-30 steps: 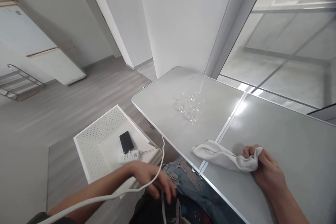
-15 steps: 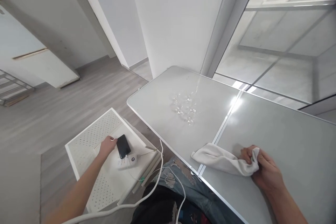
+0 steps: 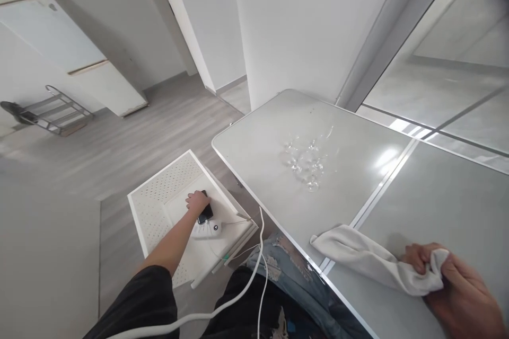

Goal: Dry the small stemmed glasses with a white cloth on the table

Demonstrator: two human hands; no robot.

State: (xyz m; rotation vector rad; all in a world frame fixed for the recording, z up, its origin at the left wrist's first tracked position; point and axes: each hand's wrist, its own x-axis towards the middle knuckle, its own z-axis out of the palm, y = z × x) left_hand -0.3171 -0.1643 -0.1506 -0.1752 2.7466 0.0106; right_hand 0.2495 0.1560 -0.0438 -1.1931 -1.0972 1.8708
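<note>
My left hand (image 3: 196, 202) reaches down to the white perforated tray (image 3: 159, 196) beside the table and rests on top of a black phone (image 3: 205, 215), fingers curled over it. A small white charger (image 3: 209, 230) lies just below the phone. My right hand (image 3: 457, 291) lies on the grey table (image 3: 358, 169) at the lower right, closed on one end of a white cloth (image 3: 366, 259) that trails leftward across the table seam. A puddle of spilled water (image 3: 306, 159) sits farther back on the table.
White cables (image 3: 242, 286) run from the tray across my lap and jeans. A white wall and a glass partition stand behind the table. A metal rack (image 3: 51, 114) rests on the wooden floor at the far left.
My left hand went from my lap out to the tray and now covers the phone. The view shifted so that my right hand with the cloth sits lower right.
</note>
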